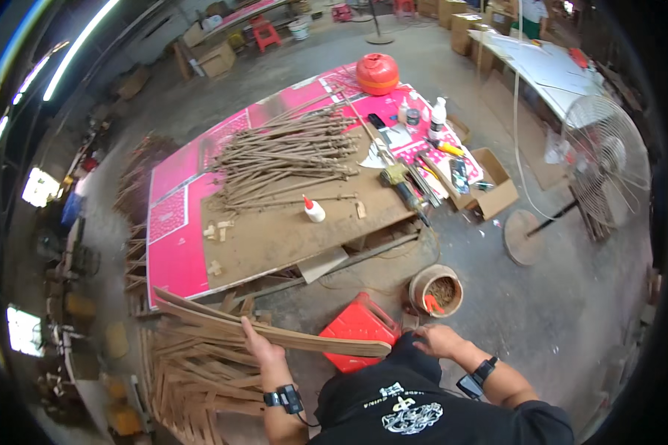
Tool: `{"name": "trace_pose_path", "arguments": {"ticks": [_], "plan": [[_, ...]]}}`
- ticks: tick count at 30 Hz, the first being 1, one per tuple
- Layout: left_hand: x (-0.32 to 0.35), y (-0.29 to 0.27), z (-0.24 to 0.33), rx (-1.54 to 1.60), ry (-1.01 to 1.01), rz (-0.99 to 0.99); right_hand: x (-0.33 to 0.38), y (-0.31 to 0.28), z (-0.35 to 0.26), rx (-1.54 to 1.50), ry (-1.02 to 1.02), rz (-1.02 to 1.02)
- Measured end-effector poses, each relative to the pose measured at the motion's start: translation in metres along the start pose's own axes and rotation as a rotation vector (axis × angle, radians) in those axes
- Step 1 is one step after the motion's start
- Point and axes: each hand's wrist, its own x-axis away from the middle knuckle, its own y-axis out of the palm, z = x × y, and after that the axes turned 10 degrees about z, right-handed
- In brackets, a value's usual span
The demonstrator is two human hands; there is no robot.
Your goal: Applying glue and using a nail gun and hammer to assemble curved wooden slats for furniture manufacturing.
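Note:
Long, slightly curved wooden slats [323, 343] lie across my left hand [258, 343], which is closed around them at about their middle. Their right end reaches over a red plastic stool [355, 326], their left end toward the table's near corner. My right hand [436, 340] is by my dark trouser leg, with its fingers curled. A small greyish piece [410, 321] shows beside its fingertips; I cannot make out whether they grip it. Below my left hand is a heap of similar wooden slats [193, 363] on the floor.
A pink-covered table [178, 259] ahead bears a pile of thin wooden rods [289, 156], a white glue bottle [314, 209], a power drill [399, 185] and a red round container [377, 74]. A bucket [416, 285] stands beside the stool, a floor fan [605, 159] at right.

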Motion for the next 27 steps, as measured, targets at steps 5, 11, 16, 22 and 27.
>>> {"name": "trace_pose_path", "arguments": {"ticks": [5,11,16,22,27], "plan": [[0.023,0.013,0.013,-0.128,0.045,0.219,-0.029,0.008,0.013,-0.108,-0.101,0.002],[0.043,0.05,0.007,-0.077,0.113,0.248,-0.054,0.0,0.05,-0.191,-0.189,0.003],[0.019,0.08,0.004,-0.136,0.144,0.375,-0.074,-0.004,0.067,-0.207,-0.201,0.0],[-0.045,0.106,0.001,-0.134,0.142,0.364,-0.1,-0.007,0.069,-0.216,-0.103,0.033],[-0.111,0.138,0.015,-0.201,0.177,0.42,-0.143,0.01,0.052,-0.246,0.007,0.11]]}}
